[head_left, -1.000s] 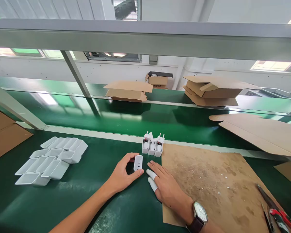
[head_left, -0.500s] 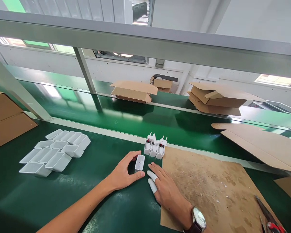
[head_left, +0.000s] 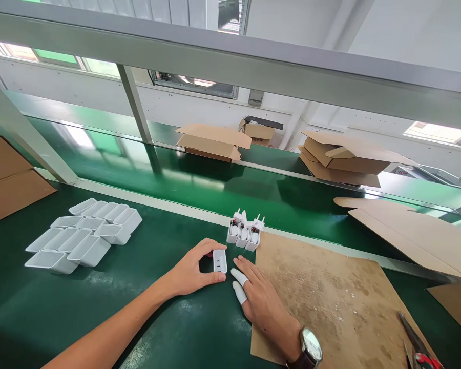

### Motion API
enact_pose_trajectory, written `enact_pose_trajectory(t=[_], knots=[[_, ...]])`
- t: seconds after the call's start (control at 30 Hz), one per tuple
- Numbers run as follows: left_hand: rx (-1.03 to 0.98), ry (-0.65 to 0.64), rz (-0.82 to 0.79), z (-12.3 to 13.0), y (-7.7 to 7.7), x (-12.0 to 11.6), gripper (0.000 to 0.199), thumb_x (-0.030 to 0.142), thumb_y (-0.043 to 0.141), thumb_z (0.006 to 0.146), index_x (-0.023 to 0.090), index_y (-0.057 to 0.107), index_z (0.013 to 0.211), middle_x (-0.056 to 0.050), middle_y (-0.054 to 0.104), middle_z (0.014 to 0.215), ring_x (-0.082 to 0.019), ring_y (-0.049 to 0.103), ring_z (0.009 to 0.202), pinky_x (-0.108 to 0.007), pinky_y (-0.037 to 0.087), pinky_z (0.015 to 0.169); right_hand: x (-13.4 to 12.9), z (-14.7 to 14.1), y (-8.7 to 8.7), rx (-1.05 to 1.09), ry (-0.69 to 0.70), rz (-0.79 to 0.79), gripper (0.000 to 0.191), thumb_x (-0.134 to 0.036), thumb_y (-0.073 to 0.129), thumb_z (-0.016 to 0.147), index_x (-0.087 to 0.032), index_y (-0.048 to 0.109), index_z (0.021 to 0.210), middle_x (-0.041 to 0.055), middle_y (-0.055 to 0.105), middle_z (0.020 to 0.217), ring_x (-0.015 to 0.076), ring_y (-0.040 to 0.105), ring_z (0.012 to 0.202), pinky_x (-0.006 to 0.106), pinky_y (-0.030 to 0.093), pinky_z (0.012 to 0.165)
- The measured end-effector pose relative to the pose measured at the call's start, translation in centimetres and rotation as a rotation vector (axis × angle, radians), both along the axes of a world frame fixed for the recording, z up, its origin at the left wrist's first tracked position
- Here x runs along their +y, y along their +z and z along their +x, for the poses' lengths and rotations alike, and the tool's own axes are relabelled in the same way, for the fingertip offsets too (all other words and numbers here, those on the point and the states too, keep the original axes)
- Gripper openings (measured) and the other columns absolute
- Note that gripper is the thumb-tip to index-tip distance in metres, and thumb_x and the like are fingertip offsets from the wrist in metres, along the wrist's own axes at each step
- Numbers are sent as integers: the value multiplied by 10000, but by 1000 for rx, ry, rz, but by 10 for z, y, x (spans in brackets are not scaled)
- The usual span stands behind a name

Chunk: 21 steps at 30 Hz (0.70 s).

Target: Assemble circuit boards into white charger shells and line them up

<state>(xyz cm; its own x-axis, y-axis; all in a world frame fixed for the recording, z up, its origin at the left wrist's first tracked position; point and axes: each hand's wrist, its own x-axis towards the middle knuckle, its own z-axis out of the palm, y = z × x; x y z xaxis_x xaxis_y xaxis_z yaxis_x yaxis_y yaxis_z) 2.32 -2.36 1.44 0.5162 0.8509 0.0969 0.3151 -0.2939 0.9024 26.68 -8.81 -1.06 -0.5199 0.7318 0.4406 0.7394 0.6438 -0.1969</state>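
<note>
A white plastic charger housing (head_left: pixel 220 261) with two slots in its floor stands on the green surface. Thumb and fingers of my left hand (head_left: pixel 194 269) close on its two ends. Just to its right, my right hand (head_left: pixel 259 297) rests palm down with fingers stretched out, holding nothing. Two of its fingers wear white finger cots, and a watch (head_left: pixel 311 344) is on the wrist. Beyond both hands, several housings with coils and wires inside (head_left: pixel 244 234) stand in a row, white plug pieces with pins on top.
Several empty white housings (head_left: pixel 88 246) are grouped at left. A stained cardboard sheet (head_left: pixel 315 287) lies at right with red-handled scissors (head_left: pixel 420 343) on it. A green conveyor (head_left: pixel 200 189) runs behind a pale rail. Cardboard boxes (head_left: pixel 211 141) sit along the back.
My left hand has closed on the charger housing, which has turned slightly. My right hand stays nearly where it was. The view has shifted a little.
</note>
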Motion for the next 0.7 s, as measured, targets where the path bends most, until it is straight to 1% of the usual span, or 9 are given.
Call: enact_pose_trajectory(t=[0.07, 0.13, 0.2, 0.27, 0.37, 0.53, 0.7], knots=[[-26, 23, 44, 1, -4, -2, 544, 402, 688, 938, 303, 521, 1446, -80, 579, 1394, -261, 600, 1237, -457, 511, 1109, 0, 0, 0, 4, -3, 6, 318, -34, 495, 974, -106, 668, 1231, 182, 624, 1436, 321, 538, 1410, 515, 558, 1119], [-38, 55, 62, 3, -8, -4, 688, 394, 721, 913, 304, 420, 1525, -95, 526, 1484, -282, 580, 1305, -479, 491, 1148, -1, 0, 0, -2, -2, 13, 310, -31, 494, 971, -108, 674, 1213, 183, 621, 1439, 327, 535, 1413, 521, 561, 1114], [-16, 87, 57, 4, -13, -4, 794, 382, 777, 862, 306, 382, 1547, -96, 515, 1508, -293, 589, 1310, -487, 497, 1152, 0, 0, 0, -12, 5, 27, 292, -30, 494, 967, -94, 683, 1181, 195, 631, 1423, 341, 550, 1397, 522, 568, 1105], [26, 113, 52, 5, -16, -4, 781, 356, 772, 855, 311, 395, 1538, -82, 553, 1481, -288, 615, 1285, -488, 503, 1150, 0, -1, 0, -15, 7, 41, 285, -35, 492, 969, -87, 686, 1171, 198, 639, 1410, 346, 565, 1380, 517, 574, 1097], [67, 118, 32, 5, -20, -1, 737, 317, 726, 878, 313, 396, 1536, -67, 592, 1461, -281, 627, 1287, -477, 512, 1146, 0, -1, 0, -16, -5, 44, 292, -52, 481, 986, -104, 683, 1191, 183, 639, 1417, 332, 565, 1383, 513, 575, 1097], [69, 102, 39, 4, -24, 1, 744, 251, 670, 890, 300, 348, 1559, -83, 549, 1512, -272, 595, 1342, -467, 496, 1167, 0, -2, 1, -13, -10, 38, 304, -63, 466, 998, -111, 683, 1206, 180, 649, 1403, 318, 569, 1380, 505, 586, 1088], [68, 96, 30, 3, -25, 1, 727, 289, 636, 920, 293, 321, 1576, -99, 536, 1518, -273, 596, 1342, -482, 492, 1173, 0, -2, 0, -12, -9, 28, 286, -71, 484, 998, -100, 687, 1198, 193, 645, 1404, 320, 555, 1394, 500, 574, 1101]])
